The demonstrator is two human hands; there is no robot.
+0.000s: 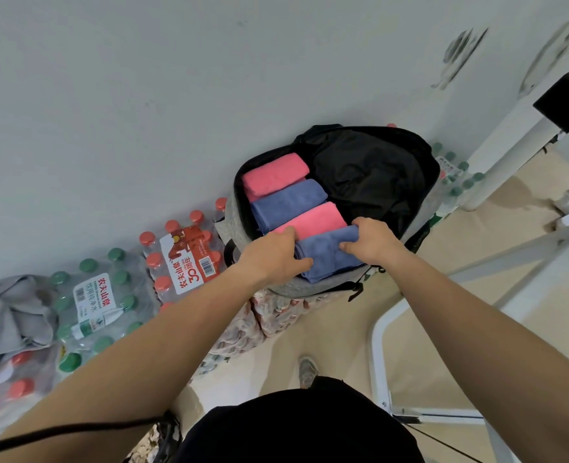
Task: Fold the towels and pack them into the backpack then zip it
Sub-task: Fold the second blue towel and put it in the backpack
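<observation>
Holding the near blue towel (pixel 329 262) at both ends, the left grip (pixel 273 252) and right grip (pixel 373 243) curl their fingers around it. It lies in the open backpack (pixel 370 175), right at the near rim, touching a pink towel (pixel 313 222). It may spring open or poke over the rim, and then the zip (pixel 356 291) could snag on it. Its long side runs across the bag, lined up with the pink towel

Water-bottle packs (pixel 189 259) stand on the beige floor (pixel 339 335), backpack (pixel 370 175) atop them.
</observation>
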